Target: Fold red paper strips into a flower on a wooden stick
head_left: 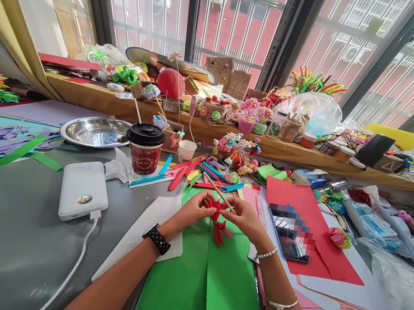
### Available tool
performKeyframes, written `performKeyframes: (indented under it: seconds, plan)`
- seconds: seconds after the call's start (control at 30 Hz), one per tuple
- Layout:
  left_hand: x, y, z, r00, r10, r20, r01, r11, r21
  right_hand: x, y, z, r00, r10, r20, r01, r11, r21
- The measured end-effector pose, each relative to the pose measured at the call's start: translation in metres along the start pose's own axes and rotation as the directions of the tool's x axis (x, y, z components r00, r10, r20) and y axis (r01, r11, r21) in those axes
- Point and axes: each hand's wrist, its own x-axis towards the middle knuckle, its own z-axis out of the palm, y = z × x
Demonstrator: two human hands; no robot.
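Over the green paper (183, 290), both of my hands meet at a folded red paper flower (219, 229) with narrow petals hanging down. My left hand (193, 212) is closed, pinching the flower's upper left side. A thin wooden stick (217, 188) slants from the upper left into the fingers of my right hand (244, 218), which is closed around it at the flower's right edge. Whether the stick touches the petals is hard to tell. Strips of red paper (185, 171) and blue paper (233, 187) lie just beyond my hands.
Left of my arms are a white power bank (84, 191) with a cable, a lidded coffee cup (144, 154) and a metal plate (91, 141). To the right, a phone (289, 233) rests on red paper (328, 254). Crafts crowd the window ledge (120, 102).
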Motion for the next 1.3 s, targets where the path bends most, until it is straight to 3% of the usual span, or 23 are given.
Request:
performKeyframes:
  seconds: [0.27,0.57,0.9,1.1,1.3]
  plan:
    - [0.0,-0.002,-0.001,0.999,0.006,0.038,-0.004,0.999,-0.041,0.001,-0.003,0.003,0.997,0.06,-0.04,-0.058,0.997,0.048]
    - [0.002,-0.001,0.0,0.995,-0.087,0.053,0.094,0.982,-0.164,0.001,-0.002,0.008,0.995,0.072,-0.064,-0.069,0.997,0.044]
    - [0.0,0.005,0.002,0.998,-0.069,-0.014,0.067,0.994,-0.084,0.0,-0.001,0.01,0.99,0.071,-0.125,-0.08,0.995,-0.061]
    - [-0.004,0.016,0.006,0.999,-0.048,0.015,0.049,0.996,-0.075,-0.002,-0.007,0.006,0.996,0.064,-0.055,-0.063,0.998,0.027]
    - [-0.003,0.016,0.002,0.998,-0.039,0.047,0.041,0.997,-0.058,-0.002,-0.008,0.006,0.997,0.052,-0.057,-0.05,0.998,0.044]
